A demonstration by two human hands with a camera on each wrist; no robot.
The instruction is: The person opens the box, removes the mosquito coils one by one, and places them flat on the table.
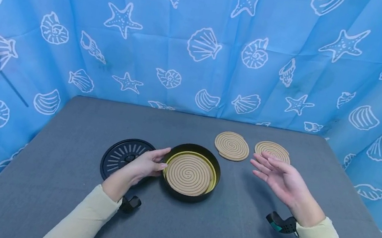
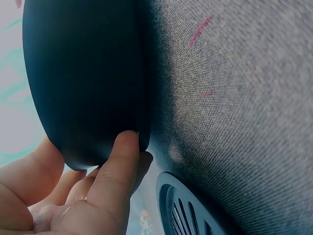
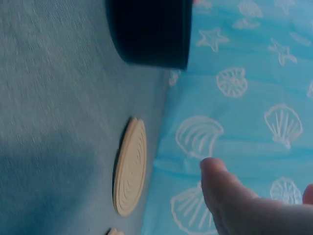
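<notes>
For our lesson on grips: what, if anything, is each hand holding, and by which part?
The left hand holds the round black pan by its left side, fingers against the outer wall. The right hand holds nothing.

From here I see matching pale yellow fabric sleeves (image 1: pixel 79 220) behind the fingers (image 2: pixel 120 159); a black wrist device (image 1: pixel 130 204) sits behind the left ones, a teal-marked, curved black device (image 1: pixel 286 225) behind the right.

Left of the black tin (image 1: pixel 185 197), a left hand (image 1: pixel 145 166) hides part of a slotted lid (image 1: pixel 117 156); right of it, a right hand (image 1: pixel 284 181) masks the near edge of a spiral coil (image 1: pixel 272 148). The right-wrist view's top edge crops the tin.
</notes>
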